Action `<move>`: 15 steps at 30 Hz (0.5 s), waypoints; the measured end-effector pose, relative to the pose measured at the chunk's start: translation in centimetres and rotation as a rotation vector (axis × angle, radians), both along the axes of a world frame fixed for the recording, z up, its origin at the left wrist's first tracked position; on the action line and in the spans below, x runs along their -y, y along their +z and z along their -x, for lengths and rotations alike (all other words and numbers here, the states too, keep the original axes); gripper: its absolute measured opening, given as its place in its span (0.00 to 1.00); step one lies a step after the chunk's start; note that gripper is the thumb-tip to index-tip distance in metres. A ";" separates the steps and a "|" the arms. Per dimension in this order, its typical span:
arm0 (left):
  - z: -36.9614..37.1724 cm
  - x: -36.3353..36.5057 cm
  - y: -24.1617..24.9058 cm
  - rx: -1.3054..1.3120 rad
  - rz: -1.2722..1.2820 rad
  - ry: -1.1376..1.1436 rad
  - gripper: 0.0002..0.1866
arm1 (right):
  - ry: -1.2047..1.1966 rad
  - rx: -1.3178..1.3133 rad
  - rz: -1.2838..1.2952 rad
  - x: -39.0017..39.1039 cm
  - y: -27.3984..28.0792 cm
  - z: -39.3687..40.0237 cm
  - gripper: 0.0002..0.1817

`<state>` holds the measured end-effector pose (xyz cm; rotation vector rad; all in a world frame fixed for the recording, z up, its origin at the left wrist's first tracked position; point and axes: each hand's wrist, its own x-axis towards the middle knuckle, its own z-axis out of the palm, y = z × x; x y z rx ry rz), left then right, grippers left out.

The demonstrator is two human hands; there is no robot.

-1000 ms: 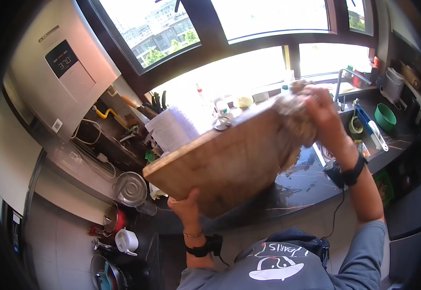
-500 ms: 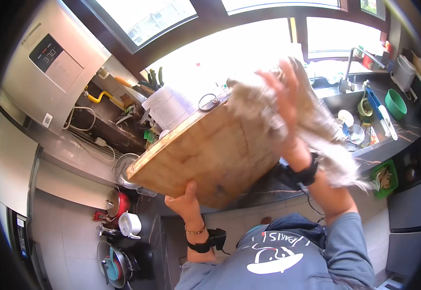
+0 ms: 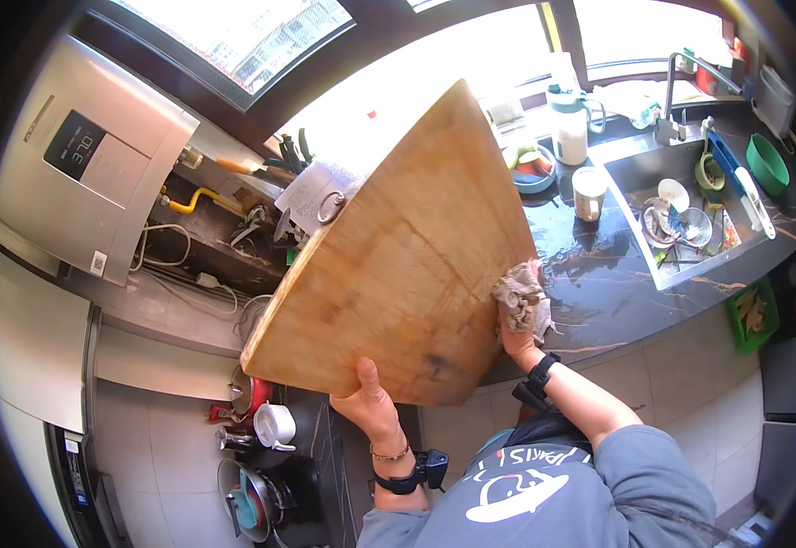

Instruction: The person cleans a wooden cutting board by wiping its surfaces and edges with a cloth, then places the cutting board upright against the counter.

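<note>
Beside mug (image 3: 588, 195) and sink (image 3: 631, 228), counter (image 3: 581, 315) part-hidden by wooden board (image 3: 407, 265), left hand (image 3: 368, 407) gripping board, right hand (image 3: 516, 341) clutching cloth (image 3: 520, 297)

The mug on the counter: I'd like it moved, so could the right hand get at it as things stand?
Probably yes, though not with a free grip: the right hand holds a cloth at the edge of the wooden board. Nothing visible blocks the counter between cloth and mug.

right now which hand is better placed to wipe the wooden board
Probably the right hand, holding the cloth at the wooden board; the left hand grasps its lower edge.
</note>
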<state>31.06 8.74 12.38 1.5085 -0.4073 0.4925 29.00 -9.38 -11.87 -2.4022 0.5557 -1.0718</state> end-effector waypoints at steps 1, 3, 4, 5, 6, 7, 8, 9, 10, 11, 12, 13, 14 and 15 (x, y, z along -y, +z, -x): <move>0.0 -0.1 0.0 -0.001 0.000 0.003 0.30 | -0.090 0.147 -0.075 -0.2 0.5 -0.1 0.26; 0.2 -0.3 -0.2 0.029 -0.021 0.001 0.32 | -0.108 0.123 -0.104 -0.5 -0.3 -0.1 0.22; 0.2 -0.4 -0.3 0.028 -0.015 0.004 0.32 | -0.105 0.121 -0.098 -0.3 2.0 0.1 0.22; 0.2 -0.4 -0.4 0.024 -0.019 0.003 0.33 | -0.130 0.274 -0.334 0.3 4.4 0.0 0.20; 0.3 -0.5 -0.4 0.017 -0.025 0.002 0.33 | -0.154 0.424 -0.573 0.9 7.1 0.0 0.19; 0.4 -0.3 -0.4 0.013 -0.020 0.000 0.33 | -0.107 0.394 -0.535 1.7 8.7 -0.1 0.20; 0.6 -0.1 -0.4 0.035 -0.021 -0.009 0.33 | -0.183 0.530 -0.434 2.3 11.7 -0.2 0.18; 0.8 0.0 -0.3 0.056 -0.022 -0.017 0.33 | -0.119 0.630 -0.451 2.7 15.6 0.3 0.17; 0.9 0.2 -0.1 0.052 -0.019 -0.018 0.33 | -0.051 0.731 -0.466 3.1 19.4 0.7 0.17; 1.0 0.3 0.0 0.033 -0.025 -0.016 0.32 | -0.037 0.783 -0.324 3.7 22.5 0.9 0.16; 1.1 0.3 0.1 0.015 -0.032 -0.012 0.31 | -0.076 0.809 -0.140 4.4 24.7 0.6 0.15; 1.0 0.1 -0.1 0.010 -0.031 -0.008 0.31 | -0.129 0.835 0.045 5.0 26.8 0.4 0.14; 0.6 -0.3 -0.4 0.036 -0.057 -0.046 0.30 | -0.160 0.788 0.171 5.9 28.4 0.6 0.14; 0.5 -0.5 -0.5 0.061 -0.084 -0.084 0.30 | -0.195 0.746 0.299 6.9 30.1 0.9 0.15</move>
